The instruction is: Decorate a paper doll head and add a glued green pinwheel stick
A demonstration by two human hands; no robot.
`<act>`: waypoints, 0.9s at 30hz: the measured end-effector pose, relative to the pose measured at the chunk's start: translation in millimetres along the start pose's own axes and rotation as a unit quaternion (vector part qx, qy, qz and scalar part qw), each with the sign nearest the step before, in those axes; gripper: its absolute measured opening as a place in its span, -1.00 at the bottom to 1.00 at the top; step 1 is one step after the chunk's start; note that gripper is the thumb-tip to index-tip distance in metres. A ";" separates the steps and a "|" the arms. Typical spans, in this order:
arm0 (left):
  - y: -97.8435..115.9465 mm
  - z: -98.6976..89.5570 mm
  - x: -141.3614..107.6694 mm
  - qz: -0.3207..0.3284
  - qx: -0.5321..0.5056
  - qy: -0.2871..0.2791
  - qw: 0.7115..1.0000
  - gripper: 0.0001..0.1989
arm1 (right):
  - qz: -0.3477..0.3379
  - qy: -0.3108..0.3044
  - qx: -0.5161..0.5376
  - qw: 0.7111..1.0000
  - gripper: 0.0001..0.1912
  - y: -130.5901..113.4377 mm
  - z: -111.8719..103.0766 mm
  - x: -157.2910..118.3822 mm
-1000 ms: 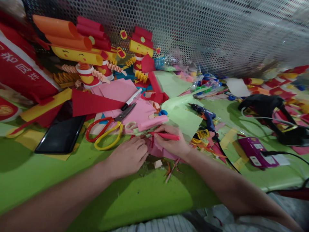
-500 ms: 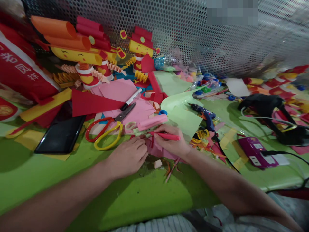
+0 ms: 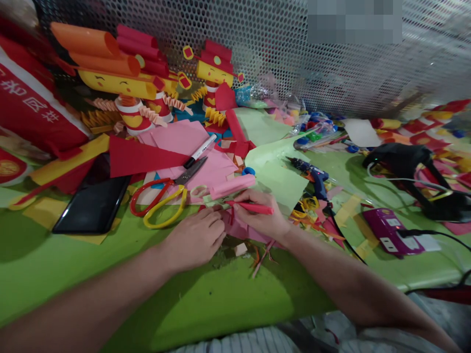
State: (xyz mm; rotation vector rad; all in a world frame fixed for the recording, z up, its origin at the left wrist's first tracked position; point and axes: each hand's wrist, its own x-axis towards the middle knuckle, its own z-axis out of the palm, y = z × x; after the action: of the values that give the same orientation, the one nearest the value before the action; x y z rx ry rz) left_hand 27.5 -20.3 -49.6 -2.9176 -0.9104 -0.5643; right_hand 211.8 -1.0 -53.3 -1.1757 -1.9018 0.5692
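My right hand (image 3: pixel 268 221) grips a red marker pen (image 3: pixel 259 208) like a writing tool, its tip pointing left at a small light-green paper piece (image 3: pixel 211 200). My left hand (image 3: pixel 198 236) lies low on the table with curled fingers close together, their tips pressing on that green piece; part of it is hidden beneath them. Just beyond both hands lies a pink paper roll (image 3: pixel 233 185). Scissors (image 3: pixel 165 207) with one red and one yellow handle rest open to the left. A black-and-white marker (image 3: pixel 200 151) lies on pink paper sheets (image 3: pixel 180 133).
Paper figures (image 3: pixel 125 88) stand at the back left. A black phone (image 3: pixel 93 196) lies left. On the right are a blue glue gun (image 3: pixel 312 174) with its cord, a purple power socket (image 3: pixel 392 230) and a black stand (image 3: pixel 415 176). Paper scraps (image 3: pixel 241 249) litter the green table.
Almost nothing differs. The red marker and my right hand have shifted very slightly; my left hand stays in place.
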 end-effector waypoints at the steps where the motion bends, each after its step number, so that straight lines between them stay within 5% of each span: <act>1: -0.1 0.1 -0.1 0.000 0.000 -0.001 1.000 -0.73 | -0.003 -0.002 0.000 1.000 -0.93 0.5 -0.2 -0.1; 27: 0.3 0.8 -0.4 -0.007 -0.002 -0.016 1.000 -0.72 | 0.011 0.002 -0.002 1.000 -0.93 -0.3 -1.6 0.2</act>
State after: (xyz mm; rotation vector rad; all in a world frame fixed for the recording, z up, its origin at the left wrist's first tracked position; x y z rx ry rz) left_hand 27.7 -20.7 -50.5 -2.9343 -0.9336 -0.5220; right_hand 213.0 -1.1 -52.1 -1.2008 -1.8899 0.5739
